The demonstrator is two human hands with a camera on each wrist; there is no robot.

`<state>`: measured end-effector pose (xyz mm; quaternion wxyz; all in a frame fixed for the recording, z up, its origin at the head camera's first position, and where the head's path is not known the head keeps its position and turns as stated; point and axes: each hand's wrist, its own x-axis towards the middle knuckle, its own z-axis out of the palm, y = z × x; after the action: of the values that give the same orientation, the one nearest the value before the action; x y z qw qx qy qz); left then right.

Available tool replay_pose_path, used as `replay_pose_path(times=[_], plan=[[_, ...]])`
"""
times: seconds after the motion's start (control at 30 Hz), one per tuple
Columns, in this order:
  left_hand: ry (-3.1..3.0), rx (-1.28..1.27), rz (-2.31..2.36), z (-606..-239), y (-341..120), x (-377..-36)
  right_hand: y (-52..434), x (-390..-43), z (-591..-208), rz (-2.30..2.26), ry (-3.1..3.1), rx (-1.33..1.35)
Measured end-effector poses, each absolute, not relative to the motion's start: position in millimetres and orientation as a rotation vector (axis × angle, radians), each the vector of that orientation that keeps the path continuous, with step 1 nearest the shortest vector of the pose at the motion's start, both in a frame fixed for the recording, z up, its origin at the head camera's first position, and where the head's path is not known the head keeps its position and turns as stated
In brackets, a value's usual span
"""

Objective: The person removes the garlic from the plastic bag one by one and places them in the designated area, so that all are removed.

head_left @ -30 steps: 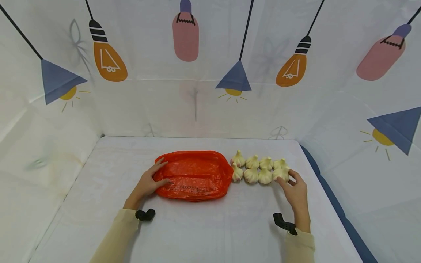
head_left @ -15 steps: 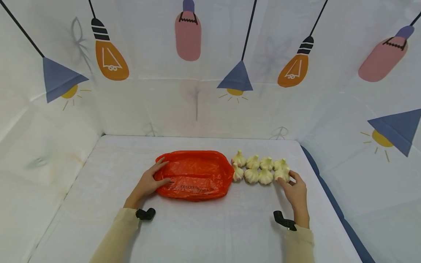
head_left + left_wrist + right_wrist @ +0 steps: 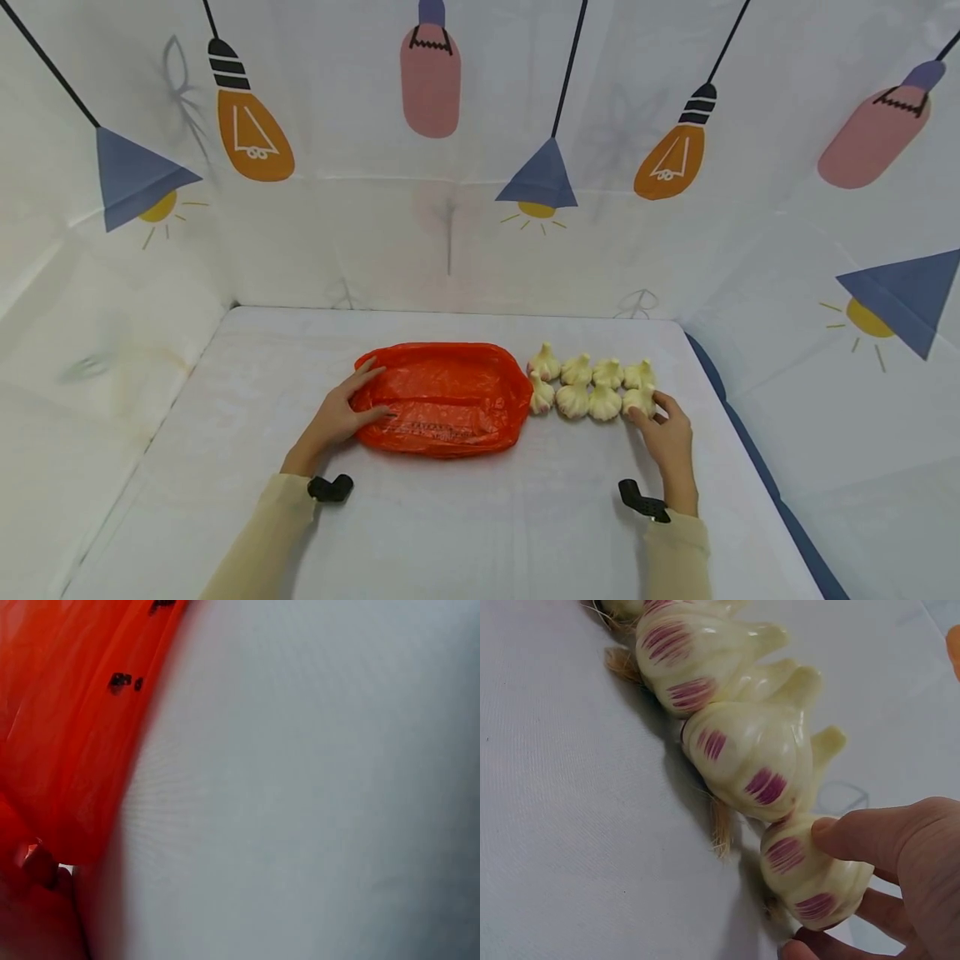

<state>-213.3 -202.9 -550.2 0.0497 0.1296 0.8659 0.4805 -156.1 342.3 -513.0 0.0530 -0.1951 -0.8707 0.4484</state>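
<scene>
hands on bag and garlic
left hand (image 3: pixel 335 419) lies flat on the crinkly orange plastic bag (image 3: pixel 444 398); right hand (image 3: pixel 666 436) fingers pinch the white garlic bulb (image 3: pixel 638 401) at the row's 3 o'clock end.

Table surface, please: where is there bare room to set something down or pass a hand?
Bare table lies between the two sleeves in front of the orange bag, behind the bag toward the back wall, and left of the left hand. It is crowded right of the bag, where the garlic bulbs sit packed against it and the right hand grips the end bulb.
</scene>
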Motion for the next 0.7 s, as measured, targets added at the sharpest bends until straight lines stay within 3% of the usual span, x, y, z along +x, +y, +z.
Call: replay_pose_path(times=[0.37, 0.7], plan=[[2.586, 0.478, 1.653, -552, -224, -196, 345, -153, -501, 1.362, -2.701, -0.563], [2.711, 0.384, 1.425, -529, -257, -192, 346, -154, -479, 1.161, -2.715, -0.44]])
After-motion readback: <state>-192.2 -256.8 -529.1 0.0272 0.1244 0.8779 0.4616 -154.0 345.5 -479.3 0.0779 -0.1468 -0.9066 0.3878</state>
